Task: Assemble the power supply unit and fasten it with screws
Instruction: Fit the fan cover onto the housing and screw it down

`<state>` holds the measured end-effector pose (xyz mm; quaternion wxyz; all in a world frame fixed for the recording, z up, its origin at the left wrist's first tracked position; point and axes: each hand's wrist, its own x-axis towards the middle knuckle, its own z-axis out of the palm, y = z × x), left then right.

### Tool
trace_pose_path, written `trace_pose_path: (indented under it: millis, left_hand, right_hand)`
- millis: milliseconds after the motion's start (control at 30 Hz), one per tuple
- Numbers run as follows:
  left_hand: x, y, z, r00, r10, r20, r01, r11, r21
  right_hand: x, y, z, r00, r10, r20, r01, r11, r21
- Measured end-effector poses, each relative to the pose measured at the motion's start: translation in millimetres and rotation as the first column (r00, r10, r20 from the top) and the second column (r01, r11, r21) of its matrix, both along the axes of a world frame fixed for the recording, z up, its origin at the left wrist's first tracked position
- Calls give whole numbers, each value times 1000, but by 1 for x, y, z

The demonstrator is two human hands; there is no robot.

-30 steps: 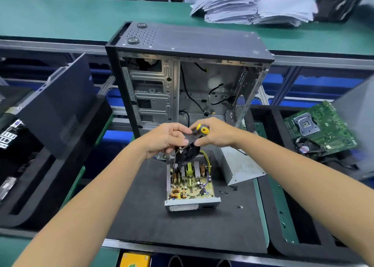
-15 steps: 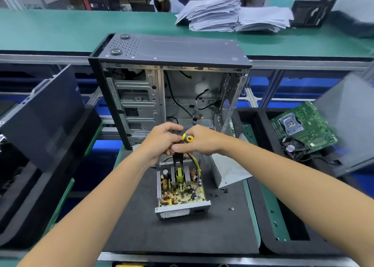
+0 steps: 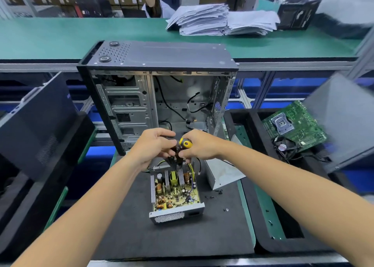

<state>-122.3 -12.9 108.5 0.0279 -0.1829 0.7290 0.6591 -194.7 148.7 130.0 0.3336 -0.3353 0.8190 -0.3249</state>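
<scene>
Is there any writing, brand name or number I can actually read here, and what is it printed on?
No text here can be read.
Open power supply unit: any markings on its circuit board are too small.
Green motherboard: printing too small and blurred.
Stack of papers: too far away.
Black box on the far bench: pale marks, blurred.
Screwdriver in the right hand: no label shows.

Both bare forearms reach forward and converge. The left hand and right hand meet nearly touching, fingers curled inward, gripping something dark between them.
</scene>
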Motion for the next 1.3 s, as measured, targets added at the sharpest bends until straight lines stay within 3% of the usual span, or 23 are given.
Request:
trace_pose_path:
  millis: [200, 300, 433, 533, 633, 700, 933, 1300]
  left_hand:
    - [0, 1, 1, 999, 28, -21, -29, 998, -56]
    - [2, -3, -2, 997, -36, -63, 22, 979, -203]
    - [5, -17, 1, 952, -266, -148, 164, 856, -490]
    - [8, -29, 5, 872, -490, 23, 412, 706, -576]
    - [6, -32, 4, 809, -574, 128, 533, 626, -569]
    - [7, -33, 3, 793, -587, 163, 574, 631, -522]
    - [16, -39, -5, 858, -501, 113, 508, 796, -329]
    - [21, -46, -10, 856, -504, 117, 516, 812, -274]
  right_hand:
    - [-2, 6, -1, 1000, 12, -25, -11, 999, 30]
    - [-4, 8, -3, 998, 34, -46, -32, 998, 45]
    - [-5, 11, -4, 997, 76, -23, -75, 996, 47]
    - [-7, 12, -2, 995, 96, 11, -96, 995, 26]
    - [-7, 11, -2, 989, 148, 21, -149, 987, 55]
    - [-7, 10, -5, 987, 158, 24, -160, 985, 71]
    - [-15, 5, -14, 990, 53, 133, -55, 998, 12]
    - [-16, 0, -16, 989, 65, 135, -68, 998, 15]
